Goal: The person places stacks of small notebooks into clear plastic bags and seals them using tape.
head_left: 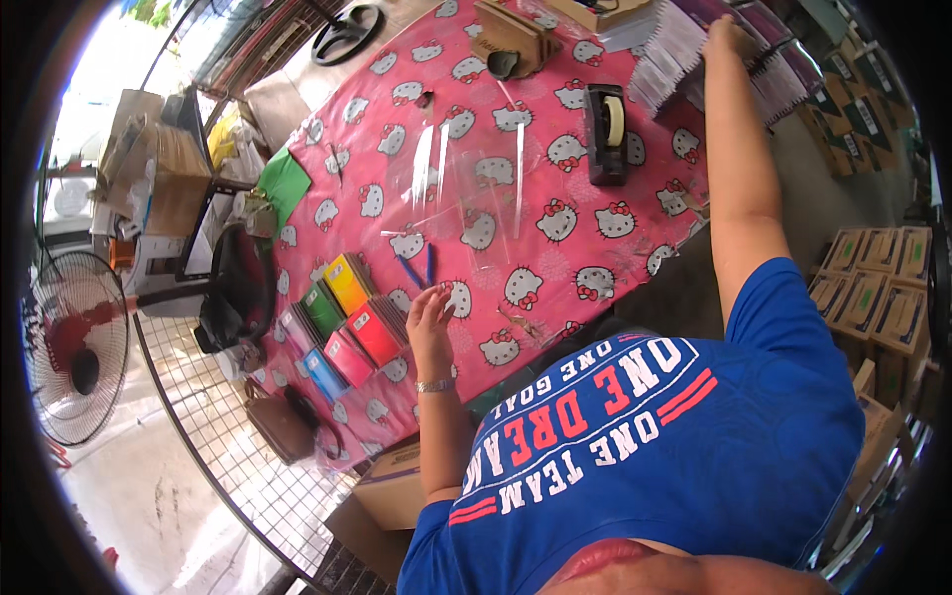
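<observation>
My right hand (731, 40) is stretched out to the far right, over stacks of thin, pale plastic-wrapped packs (666, 61). Its fingers look closed at the packs, but what they grip is too small to make out. Near the table's front edge, my left hand (431, 309) hovers with fingers loosely bent and apart, holding nothing that shows. Just beyond it lies a blue-handled tool (416, 268), perhaps pliers. Left of that hand stand small stacks of coloured packs: yellow (347, 285), green (322, 309), red (375, 335), pink (349, 357) and blue (324, 374).
Clear plastic sheets (466, 188) lie mid-table on a pink patterned cloth (555, 288). Beyond are a black tape dispenser (606, 134) and a brown wooden holder (516, 38). A fan (81, 347) stands at left; small cartons (873, 268) are stacked at right.
</observation>
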A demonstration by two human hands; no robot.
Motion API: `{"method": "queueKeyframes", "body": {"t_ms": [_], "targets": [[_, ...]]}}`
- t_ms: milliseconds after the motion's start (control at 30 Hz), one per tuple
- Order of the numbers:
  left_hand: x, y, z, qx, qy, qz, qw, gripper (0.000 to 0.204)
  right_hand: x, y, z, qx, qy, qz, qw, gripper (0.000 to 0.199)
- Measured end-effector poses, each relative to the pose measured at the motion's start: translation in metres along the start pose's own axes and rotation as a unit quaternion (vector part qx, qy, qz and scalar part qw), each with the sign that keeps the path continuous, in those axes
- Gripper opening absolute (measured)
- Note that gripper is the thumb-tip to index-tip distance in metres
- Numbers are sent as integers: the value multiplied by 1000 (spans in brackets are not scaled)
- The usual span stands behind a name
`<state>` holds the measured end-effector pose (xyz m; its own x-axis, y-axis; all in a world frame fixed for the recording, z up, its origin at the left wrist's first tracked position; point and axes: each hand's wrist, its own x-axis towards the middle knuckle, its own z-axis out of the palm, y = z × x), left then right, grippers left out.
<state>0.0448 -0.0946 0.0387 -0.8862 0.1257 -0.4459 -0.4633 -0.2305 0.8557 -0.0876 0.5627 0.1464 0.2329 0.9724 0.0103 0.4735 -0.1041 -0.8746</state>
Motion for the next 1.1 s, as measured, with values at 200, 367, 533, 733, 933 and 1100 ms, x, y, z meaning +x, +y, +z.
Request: {"method": "queueKeyframes", "body": {"t_ms": [200,367,533,733,933,1100], "targets": [[-22,12,-88,-83,134,16,987,16,20,-7,-27,-172,-7,-135,976,77],[1,58,-200,-23,345,147,927,13,-173,-9,-42,104,-84,-481,866,38],[48,86,-342,204,451,205,844,15,-534,146,-28,228,-610,-531,542,7],[120,93,-406,374,448,115,804,24,-769,196,-41,-62,-737,-458,493,34],[135,79,-398,499,374,96,776,46,-823,185,11,-206,-599,-684,361,38],[126,93,-414,252,320,54,912,44,-844,130,19,-199,-703,-633,257,24]]}}
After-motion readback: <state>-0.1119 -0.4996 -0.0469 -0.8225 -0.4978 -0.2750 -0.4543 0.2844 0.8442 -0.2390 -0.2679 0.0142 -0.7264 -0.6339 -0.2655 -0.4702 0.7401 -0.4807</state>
